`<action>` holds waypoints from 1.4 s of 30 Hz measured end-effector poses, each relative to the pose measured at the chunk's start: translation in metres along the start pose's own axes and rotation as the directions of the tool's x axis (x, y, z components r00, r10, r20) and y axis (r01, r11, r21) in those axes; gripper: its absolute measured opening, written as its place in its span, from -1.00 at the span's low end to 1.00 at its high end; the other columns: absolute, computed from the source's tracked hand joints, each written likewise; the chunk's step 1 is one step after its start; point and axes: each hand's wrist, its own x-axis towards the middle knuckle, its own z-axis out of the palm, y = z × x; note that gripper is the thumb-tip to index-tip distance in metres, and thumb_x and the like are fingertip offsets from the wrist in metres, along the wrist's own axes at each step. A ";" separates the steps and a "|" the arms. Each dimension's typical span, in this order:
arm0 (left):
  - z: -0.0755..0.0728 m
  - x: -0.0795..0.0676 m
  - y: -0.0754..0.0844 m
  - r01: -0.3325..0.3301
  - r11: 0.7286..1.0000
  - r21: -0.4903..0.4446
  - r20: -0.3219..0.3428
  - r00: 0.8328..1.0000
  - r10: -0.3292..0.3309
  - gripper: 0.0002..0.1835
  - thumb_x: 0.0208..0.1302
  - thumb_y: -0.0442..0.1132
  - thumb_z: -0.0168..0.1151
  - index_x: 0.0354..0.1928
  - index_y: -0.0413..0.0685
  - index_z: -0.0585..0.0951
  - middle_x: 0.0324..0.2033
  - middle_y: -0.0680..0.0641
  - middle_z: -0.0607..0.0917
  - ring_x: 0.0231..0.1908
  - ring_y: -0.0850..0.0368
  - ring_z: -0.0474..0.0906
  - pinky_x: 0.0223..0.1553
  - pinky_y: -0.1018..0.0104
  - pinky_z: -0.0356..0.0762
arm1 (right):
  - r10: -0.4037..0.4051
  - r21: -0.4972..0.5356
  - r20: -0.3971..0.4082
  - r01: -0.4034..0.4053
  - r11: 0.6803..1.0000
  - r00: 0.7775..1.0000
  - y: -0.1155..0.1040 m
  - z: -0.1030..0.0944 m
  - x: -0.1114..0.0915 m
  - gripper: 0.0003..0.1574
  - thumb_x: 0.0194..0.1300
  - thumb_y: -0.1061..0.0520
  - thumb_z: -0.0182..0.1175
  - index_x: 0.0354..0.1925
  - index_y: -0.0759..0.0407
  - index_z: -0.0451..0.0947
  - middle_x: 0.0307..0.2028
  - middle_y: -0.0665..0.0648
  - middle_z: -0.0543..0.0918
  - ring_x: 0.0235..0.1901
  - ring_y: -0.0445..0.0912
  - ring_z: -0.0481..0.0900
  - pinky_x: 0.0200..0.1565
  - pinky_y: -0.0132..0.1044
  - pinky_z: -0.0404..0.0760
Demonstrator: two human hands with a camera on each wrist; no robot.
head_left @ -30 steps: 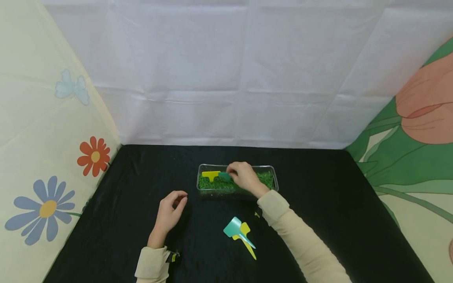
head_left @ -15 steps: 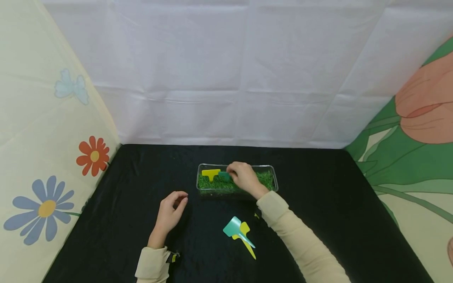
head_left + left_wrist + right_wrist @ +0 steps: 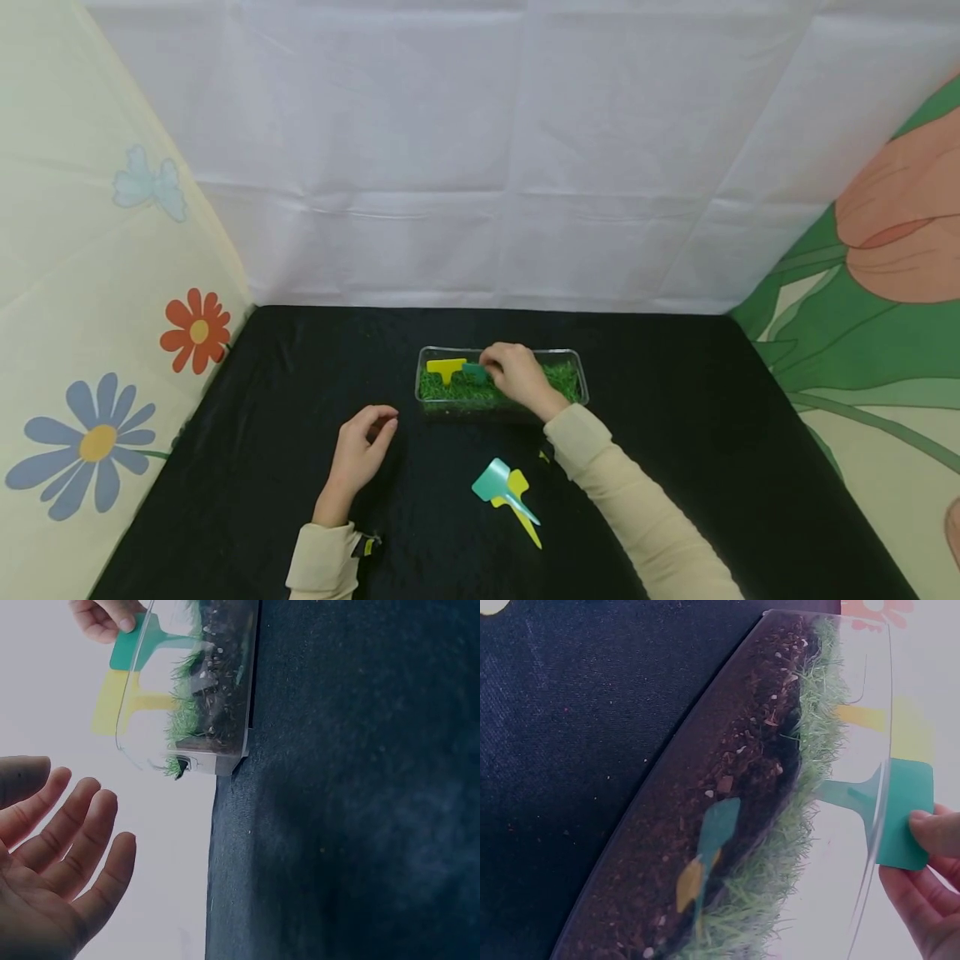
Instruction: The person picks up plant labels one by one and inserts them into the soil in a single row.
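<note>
The right hand [image 3: 519, 379] held the upper edge of a green plant label [image 3: 909, 817], its thumb on one face and its other fingers behind. The label stood upright inside a clear rectangular planter [image 3: 450, 411], its stem reaching down to the grass [image 3: 567, 380]; the depth of insertion could not be determined. Just beside it, toward the left end, a yellow plant label [image 3: 446, 367] also stood in the grass. Dark soil [image 3: 675, 825] was visible through the planter wall.

The left hand [image 3: 358, 450] was positioned near the planter's left end, apart from it, with fingers relaxed, slightly bent and spread from one another.

On the black-covered bench [image 3: 675, 400], in front of the planter, a loose green label [image 3: 492, 481] lay across a loose yellow label [image 3: 519, 481]. Beige sleeves [image 3: 645, 508] covered both forearms. A white sheet [image 3: 450, 150] hung behind the bench.
</note>
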 end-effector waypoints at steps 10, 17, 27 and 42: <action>0.000 0.000 0.001 0.013 1.000 0.006 0.003 1.000 -0.013 -0.89 0.10 -0.50 0.21 -0.30 -0.27 0.58 -0.45 0.00 0.59 -0.49 0.21 0.47 -0.48 0.36 0.47 | 0.005 0.002 0.005 -0.005 1.000 1.000 0.001 0.001 -0.001 -0.85 0.18 0.36 0.16 -0.31 0.21 0.63 -0.34 0.12 0.64 -0.34 -0.04 0.59 -0.28 -0.23 0.56; 0.000 0.000 0.000 -0.006 1.000 -0.007 -0.005 1.000 0.006 -0.89 0.09 -0.51 0.21 -0.31 -0.28 0.58 -0.45 0.00 0.59 -0.48 0.21 0.47 -0.48 0.36 0.47 | -0.008 -0.013 0.005 0.008 1.000 1.000 -0.001 0.002 0.000 -0.86 0.16 0.35 0.19 -0.31 0.20 0.63 -0.35 0.12 0.64 -0.35 -0.05 0.59 -0.29 -0.24 0.56; -0.002 -0.001 -0.001 -0.024 1.000 -0.011 -0.010 1.000 0.024 -0.91 0.11 -0.51 0.20 -0.32 -0.28 0.58 -0.46 -0.03 0.60 -0.48 0.21 0.48 -0.46 0.37 0.49 | 0.004 -0.009 -0.017 -0.004 1.000 1.000 0.000 0.004 -0.001 -0.86 0.14 0.36 0.19 -0.30 0.21 0.63 -0.34 0.12 0.64 -0.33 -0.04 0.58 -0.27 -0.24 0.55; -0.002 0.000 0.002 -0.025 1.000 -0.013 -0.008 1.000 0.025 -0.89 0.08 -0.54 0.20 -0.32 -0.30 0.58 -0.44 -0.02 0.60 -0.48 0.21 0.48 -0.47 0.35 0.49 | 0.037 -0.007 -0.032 -0.037 0.999 0.999 0.000 0.004 -0.007 -0.78 0.05 0.33 0.29 -0.25 0.23 0.60 -0.28 0.13 0.61 -0.25 -0.01 0.55 -0.19 -0.18 0.53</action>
